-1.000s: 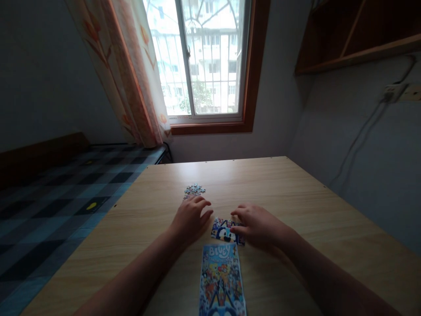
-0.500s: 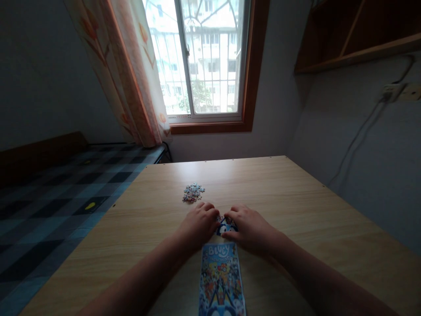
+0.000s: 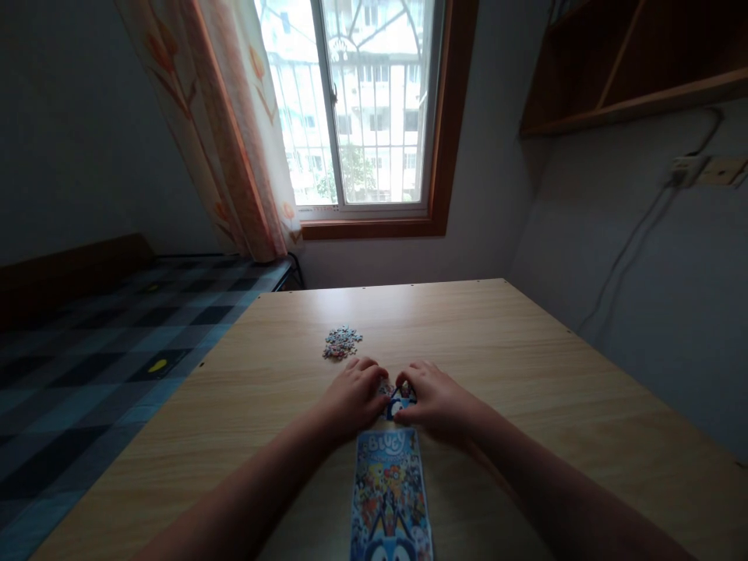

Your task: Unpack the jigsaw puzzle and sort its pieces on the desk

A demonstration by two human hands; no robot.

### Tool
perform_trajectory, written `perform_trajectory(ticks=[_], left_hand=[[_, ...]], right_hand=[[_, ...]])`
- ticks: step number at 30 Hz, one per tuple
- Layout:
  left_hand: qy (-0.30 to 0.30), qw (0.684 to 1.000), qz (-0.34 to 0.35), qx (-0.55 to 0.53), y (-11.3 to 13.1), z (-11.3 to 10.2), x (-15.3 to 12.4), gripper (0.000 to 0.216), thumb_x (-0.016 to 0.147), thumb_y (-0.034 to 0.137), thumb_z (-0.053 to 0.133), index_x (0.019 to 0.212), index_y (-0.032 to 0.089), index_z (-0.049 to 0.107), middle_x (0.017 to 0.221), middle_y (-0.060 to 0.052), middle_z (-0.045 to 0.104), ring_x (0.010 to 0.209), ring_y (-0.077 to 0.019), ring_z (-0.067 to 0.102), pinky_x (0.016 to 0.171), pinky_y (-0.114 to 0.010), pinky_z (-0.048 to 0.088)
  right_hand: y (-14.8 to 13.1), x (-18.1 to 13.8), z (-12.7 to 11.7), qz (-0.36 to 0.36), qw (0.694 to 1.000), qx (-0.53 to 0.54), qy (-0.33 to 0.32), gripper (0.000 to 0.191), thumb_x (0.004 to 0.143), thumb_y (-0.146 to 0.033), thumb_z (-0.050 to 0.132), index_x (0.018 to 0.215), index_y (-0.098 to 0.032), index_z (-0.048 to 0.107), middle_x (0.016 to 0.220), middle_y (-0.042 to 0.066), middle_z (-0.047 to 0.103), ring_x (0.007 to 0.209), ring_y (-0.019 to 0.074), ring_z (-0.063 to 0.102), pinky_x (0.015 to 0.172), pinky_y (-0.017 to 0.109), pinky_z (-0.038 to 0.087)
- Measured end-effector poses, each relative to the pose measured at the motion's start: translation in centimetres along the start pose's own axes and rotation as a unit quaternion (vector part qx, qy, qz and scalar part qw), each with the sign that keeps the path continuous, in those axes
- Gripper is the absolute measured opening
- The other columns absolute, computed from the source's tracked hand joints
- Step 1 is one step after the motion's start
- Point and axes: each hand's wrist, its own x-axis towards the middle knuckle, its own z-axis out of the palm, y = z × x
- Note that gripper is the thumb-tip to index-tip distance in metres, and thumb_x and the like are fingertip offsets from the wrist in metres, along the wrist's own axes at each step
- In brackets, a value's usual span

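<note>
A small joined patch of jigsaw puzzle point(image 3: 400, 404), blue and white with an eye showing, lies flat on the table between my hands. My left hand point(image 3: 358, 393) is closed at its left side, fingers curled over the edge. From the right, my right hand point(image 3: 433, 396) grips the patch between thumb and fingers. Both hands cover parts of the patch, and single pieces under the fingertips are too small to make out. Just nearer to me lies a tall "Bluey" picture sheet point(image 3: 390, 491) crowded with cartoon figures. A heap of loose jigsaw pieces point(image 3: 342, 343) sits beyond my left hand.
The wooden table point(image 3: 496, 343) reaches toward the window point(image 3: 374, 117). A bed with a checked cover point(image 3: 175, 312) stands along its left side. On the right wall are a shelf point(image 3: 631, 101) and a socket with a cable point(image 3: 689, 167).
My right hand's fingers have drawn slightly closer to the left hand over the puzzle patch. The whole view has shifted a little; the heap and picture sheet look unmoved on the table.
</note>
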Motion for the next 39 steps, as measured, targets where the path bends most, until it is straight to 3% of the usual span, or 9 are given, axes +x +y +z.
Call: perform_trajectory(ticks=[8, 25, 39], left_hand=[[-0.005, 1.0, -0.006, -0.005, 0.6, 0.3, 0.1, 0.019, 0.077, 0.03, 0.072, 0.092, 0.02, 0.066, 0.101, -0.007, 0.064, 0.101, -0.0247, 0.055, 0.092, -0.038, 0.043], [0.005, 1.0, 0.003, -0.013, 1.1, 0.2, 0.1, 0.021, 0.081, 0.031, 0.067, 0.099, 0.022, 0.069, 0.104, -0.008, 0.066, 0.102, -0.0251, 0.055, 0.091, -0.038, 0.044], [0.015, 1.0, 0.003, -0.017, 0.9, 0.3, 0.1, 0.024, 0.082, 0.03, 0.067, 0.103, 0.019, 0.07, 0.107, -0.009, 0.068, 0.105, -0.0256, 0.057, 0.095, -0.039, 0.045]], right_hand=[[0.0, 0.0, 0.1, 0.011, 1.0, -0.019, 0.0, 0.043, 0.068, -0.041, 0.078, 0.105, -0.021, 0.067, 0.108, 0.007, 0.061, 0.107, 0.027, 0.052, 0.089, 0.036, 0.035], [0.7, 0.4, -0.5, 0.032, 0.999, 0.013, -0.025, 0.043, 0.06, -0.036, 0.08, 0.098, -0.022, 0.067, 0.105, 0.006, 0.061, 0.104, 0.0269, 0.052, 0.086, 0.034, 0.038], [0.7, 0.3, -0.9, 0.044, 0.998, 0.038, -0.034, 0.051, 0.057, -0.031, 0.081, 0.101, -0.022, 0.056, 0.103, 0.004, 0.059, 0.099, 0.0246, 0.051, 0.076, 0.03, 0.037]])
